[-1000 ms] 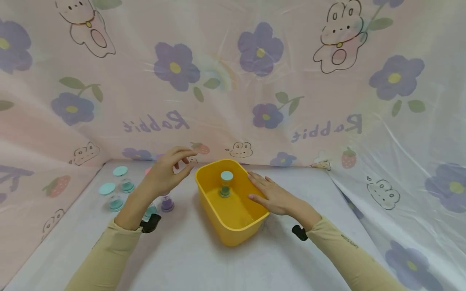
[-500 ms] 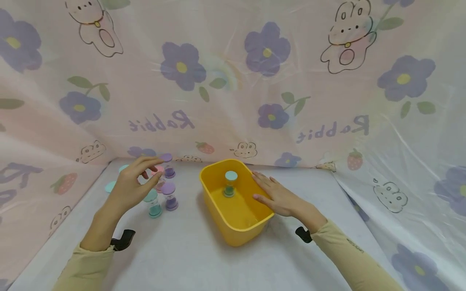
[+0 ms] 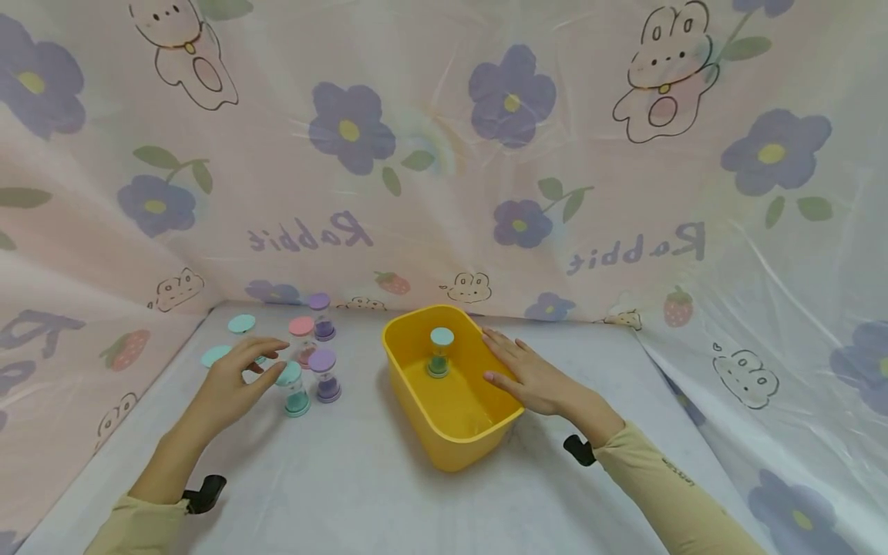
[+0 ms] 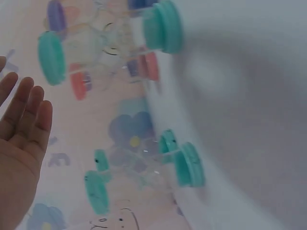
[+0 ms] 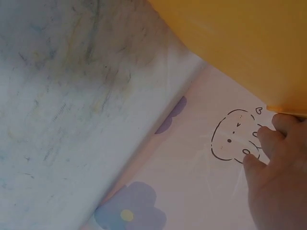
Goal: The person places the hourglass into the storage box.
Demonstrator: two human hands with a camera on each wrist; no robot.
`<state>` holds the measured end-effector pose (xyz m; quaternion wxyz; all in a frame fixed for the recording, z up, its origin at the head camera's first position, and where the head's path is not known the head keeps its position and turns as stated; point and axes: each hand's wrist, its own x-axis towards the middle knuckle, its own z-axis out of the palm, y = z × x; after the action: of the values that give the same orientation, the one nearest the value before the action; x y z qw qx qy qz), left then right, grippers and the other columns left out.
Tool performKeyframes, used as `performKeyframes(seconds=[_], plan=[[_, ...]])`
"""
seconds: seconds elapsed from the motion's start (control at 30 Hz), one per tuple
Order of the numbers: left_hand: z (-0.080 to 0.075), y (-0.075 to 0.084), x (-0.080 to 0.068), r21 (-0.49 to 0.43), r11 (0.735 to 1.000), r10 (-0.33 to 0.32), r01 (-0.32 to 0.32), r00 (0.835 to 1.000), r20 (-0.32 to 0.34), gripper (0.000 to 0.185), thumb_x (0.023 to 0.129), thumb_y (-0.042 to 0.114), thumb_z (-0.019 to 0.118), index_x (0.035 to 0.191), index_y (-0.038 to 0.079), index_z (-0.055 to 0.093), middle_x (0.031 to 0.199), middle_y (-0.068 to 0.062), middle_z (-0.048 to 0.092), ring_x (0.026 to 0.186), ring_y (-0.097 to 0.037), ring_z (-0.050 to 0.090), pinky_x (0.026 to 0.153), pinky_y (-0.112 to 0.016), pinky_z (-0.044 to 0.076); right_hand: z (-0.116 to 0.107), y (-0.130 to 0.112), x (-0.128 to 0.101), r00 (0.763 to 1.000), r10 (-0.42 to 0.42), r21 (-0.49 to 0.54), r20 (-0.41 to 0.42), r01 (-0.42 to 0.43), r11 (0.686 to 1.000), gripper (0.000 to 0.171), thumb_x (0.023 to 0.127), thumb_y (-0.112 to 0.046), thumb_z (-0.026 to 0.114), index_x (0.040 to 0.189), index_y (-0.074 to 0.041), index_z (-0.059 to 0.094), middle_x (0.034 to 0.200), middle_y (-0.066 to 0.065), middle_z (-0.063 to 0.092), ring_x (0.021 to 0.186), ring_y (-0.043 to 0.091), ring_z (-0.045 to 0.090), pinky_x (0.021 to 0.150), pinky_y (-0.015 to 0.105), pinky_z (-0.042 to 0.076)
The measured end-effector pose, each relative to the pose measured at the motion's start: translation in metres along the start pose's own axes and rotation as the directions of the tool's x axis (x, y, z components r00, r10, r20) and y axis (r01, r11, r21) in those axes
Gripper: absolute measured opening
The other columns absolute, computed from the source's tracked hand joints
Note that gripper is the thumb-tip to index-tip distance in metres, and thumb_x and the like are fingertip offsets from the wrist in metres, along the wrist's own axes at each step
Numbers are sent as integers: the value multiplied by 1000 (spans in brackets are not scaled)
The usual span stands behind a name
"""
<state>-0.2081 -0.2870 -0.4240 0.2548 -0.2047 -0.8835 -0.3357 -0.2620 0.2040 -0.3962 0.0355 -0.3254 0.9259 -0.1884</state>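
My left hand (image 3: 232, 385) hovers at the left with fingers loosely bent and nothing held. Its fingertips are close to the front teal hourglass (image 3: 294, 391); in the left wrist view there is a gap between the hand (image 4: 21, 143) and the teal hourglass (image 4: 51, 58). A purple hourglass (image 3: 326, 378) stands just right of the teal one, with a pink hourglass (image 3: 302, 327) and another purple hourglass (image 3: 321, 314) behind. My right hand (image 3: 537, 378) rests on the right rim of a yellow bin (image 3: 444, 455), fingers extended. Inside the bin stands a teal-topped hourglass (image 3: 440, 353).
Two more teal hourglasses, one at the back (image 3: 241, 324) and one nearer (image 3: 216, 355), stand at the far left, partly hidden by my left hand. A printed curtain (image 3: 430, 193) rises behind the white tabletop (image 3: 347, 486).
My left hand has moved from beside the bin to the left and lower, towards the front teal hourglass, uncovering the pink and purple hourglasses. The right hand stays on the bin.
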Motion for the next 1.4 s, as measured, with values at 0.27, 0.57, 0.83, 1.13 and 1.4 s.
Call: performKeyframes(seconds=[0.27,0.57,0.83,1.13,1.4], plan=[[7,-15,-12,-62,992,-97,105,987,125,39,100,13,72,137,5,64,131,-16,66,112,-15,61,87,-9,51,0,1,-1,1000,9,-1,4,-9,1000,75,109,-50,45,167,-9,19,174,9,15,159,32,16,129,56,5],[10,-22,-17,-97,973,-189,208,966,175,43,100,19,73,138,4,63,132,-18,67,112,-6,61,88,-9,52,0,0,0,1000,10,0,8,-10,1000,76,109,-51,45,167,-11,17,174,10,15,159,31,15,129,56,4],[12,-22,-19,-126,961,-221,246,958,184,50,97,19,77,141,2,61,132,-19,66,108,6,56,88,-15,56,0,0,0,1000,3,-2,1,-3,1000,75,109,-50,46,167,-10,18,174,10,15,159,30,16,129,56,6],[17,-23,-23,-137,969,-188,207,972,138,48,94,12,79,137,-1,63,131,-20,67,107,9,56,89,-23,59,-1,-1,0,1000,9,10,9,-9,1000,74,109,-48,47,167,-11,18,174,7,14,159,29,15,129,55,4],[19,-20,-26,-119,975,-177,188,979,98,47,92,9,81,135,-2,65,128,-19,68,105,12,54,86,-12,55,0,0,-1,1000,25,12,11,-25,1000,74,109,-46,48,167,-12,18,174,5,14,160,28,14,129,54,3]])
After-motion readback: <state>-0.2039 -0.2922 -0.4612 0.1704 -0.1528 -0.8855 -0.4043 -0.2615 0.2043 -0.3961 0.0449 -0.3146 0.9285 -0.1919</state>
